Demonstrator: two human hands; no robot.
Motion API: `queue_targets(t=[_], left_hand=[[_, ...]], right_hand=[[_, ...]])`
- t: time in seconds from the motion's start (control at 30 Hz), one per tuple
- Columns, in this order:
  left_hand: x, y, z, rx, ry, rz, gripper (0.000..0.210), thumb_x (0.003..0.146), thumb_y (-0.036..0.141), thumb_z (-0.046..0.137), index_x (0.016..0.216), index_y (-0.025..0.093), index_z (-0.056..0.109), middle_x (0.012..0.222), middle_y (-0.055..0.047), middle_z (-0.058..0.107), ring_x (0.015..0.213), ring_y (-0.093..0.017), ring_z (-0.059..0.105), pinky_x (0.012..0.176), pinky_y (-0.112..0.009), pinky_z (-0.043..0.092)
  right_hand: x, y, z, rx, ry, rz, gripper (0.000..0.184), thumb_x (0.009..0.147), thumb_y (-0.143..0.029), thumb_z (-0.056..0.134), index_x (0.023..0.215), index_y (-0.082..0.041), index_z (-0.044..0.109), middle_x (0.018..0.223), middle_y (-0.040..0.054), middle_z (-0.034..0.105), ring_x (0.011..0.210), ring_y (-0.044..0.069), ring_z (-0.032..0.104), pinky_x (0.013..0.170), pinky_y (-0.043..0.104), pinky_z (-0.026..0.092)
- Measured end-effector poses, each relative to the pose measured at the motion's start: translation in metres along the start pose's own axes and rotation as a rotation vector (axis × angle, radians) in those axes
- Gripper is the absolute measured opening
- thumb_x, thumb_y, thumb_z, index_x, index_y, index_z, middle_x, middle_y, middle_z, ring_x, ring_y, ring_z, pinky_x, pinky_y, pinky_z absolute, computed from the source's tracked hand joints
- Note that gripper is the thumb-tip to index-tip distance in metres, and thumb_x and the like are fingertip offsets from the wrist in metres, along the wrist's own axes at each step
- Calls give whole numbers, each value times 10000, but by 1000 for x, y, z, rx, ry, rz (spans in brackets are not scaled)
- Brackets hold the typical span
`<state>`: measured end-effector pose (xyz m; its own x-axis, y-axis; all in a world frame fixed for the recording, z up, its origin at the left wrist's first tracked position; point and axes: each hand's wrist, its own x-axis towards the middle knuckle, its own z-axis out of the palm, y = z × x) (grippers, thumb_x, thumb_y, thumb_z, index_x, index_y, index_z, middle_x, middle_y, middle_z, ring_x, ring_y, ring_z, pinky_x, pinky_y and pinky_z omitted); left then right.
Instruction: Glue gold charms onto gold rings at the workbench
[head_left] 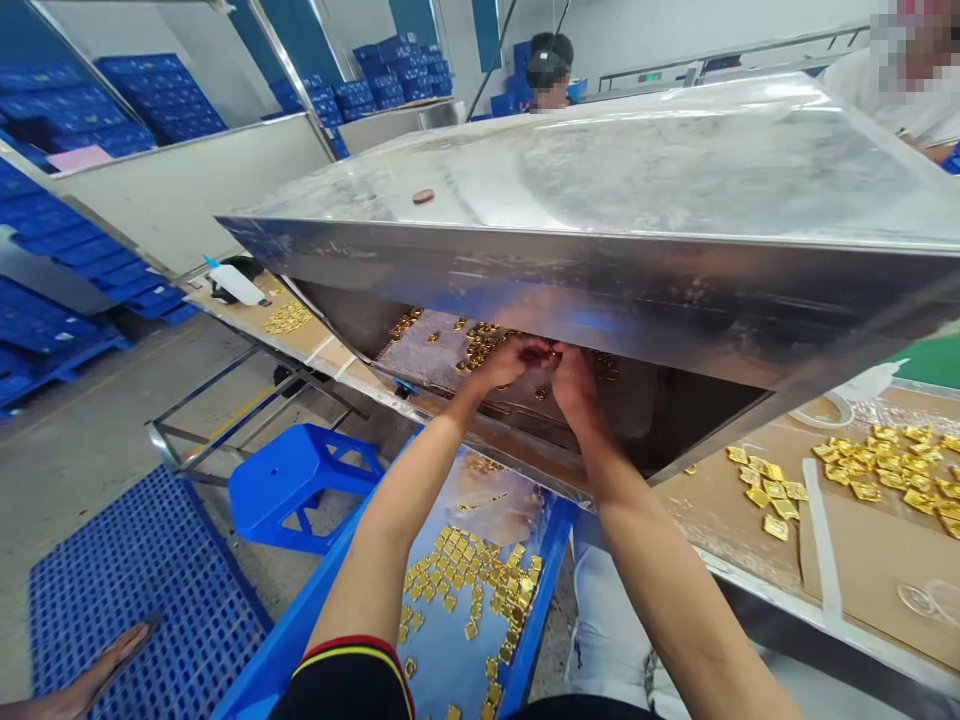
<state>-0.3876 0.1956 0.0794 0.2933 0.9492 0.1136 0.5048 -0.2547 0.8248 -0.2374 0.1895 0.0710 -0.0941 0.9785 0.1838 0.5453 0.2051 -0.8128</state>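
Note:
Both hands reach in under a metal hood [525, 265], where it is dim. My left hand [517, 362] and my right hand [574, 378] meet with fingers bent and pinched close together. Whatever small thing lies between the fingertips is too shadowed to make out. Around them, small gold-coloured pieces [480, 345] lie on the surface inside the hood. One loose gold piece [541, 394] sits just below the hands. Under my forearms, a blue tray [559, 545] bears many square gold pieces [457, 555] and a clear plastic bag [491, 500].
More gold pieces [892, 465] lie on the cardboard-covered table at right, near a roll of tape [823, 412]. A blue stool [300, 480] stands at left, and a white bottle [236, 283] lies on the bench behind. Two other people are beyond the hood; another person's foot rests lower left.

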Motion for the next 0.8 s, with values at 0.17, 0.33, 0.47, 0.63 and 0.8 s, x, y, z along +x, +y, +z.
queue_targets(t=[0.17,0.33,0.47,0.63,0.8], left_hand=[[3,-5,-3,-129,24,-13,381,783,474,783,938,129,743,834,-57,749,775,-177,674,776,-304,530],[1,-4,-4,-208,28,-35,339,800,435,770,926,123,730,834,-61,746,745,-167,669,740,-293,534],[0,0,-1,-252,36,-55,265,809,329,746,971,121,721,865,-62,748,733,-152,662,710,-269,528],[-2,8,0,-260,45,-78,175,780,209,706,927,116,727,773,-24,711,634,-116,594,646,-237,486],[-7,10,-3,-243,66,-117,129,739,135,655,842,123,732,627,29,618,562,-96,509,586,-219,429]], right_hand=[[2,-3,-1,19,36,9,175,827,-102,535,822,-161,700,839,54,727,839,206,673,858,337,510],[3,1,1,70,82,-21,166,820,-134,557,852,-167,717,836,53,726,865,213,679,862,343,524],[4,3,5,96,92,-47,173,805,-134,574,877,-171,727,845,54,731,895,221,685,867,346,532],[3,7,5,92,88,-47,179,799,-124,573,858,-176,734,848,61,737,887,217,692,859,338,536],[-1,11,2,66,83,-28,185,805,-123,561,821,-198,730,817,46,728,857,215,684,851,343,532]])
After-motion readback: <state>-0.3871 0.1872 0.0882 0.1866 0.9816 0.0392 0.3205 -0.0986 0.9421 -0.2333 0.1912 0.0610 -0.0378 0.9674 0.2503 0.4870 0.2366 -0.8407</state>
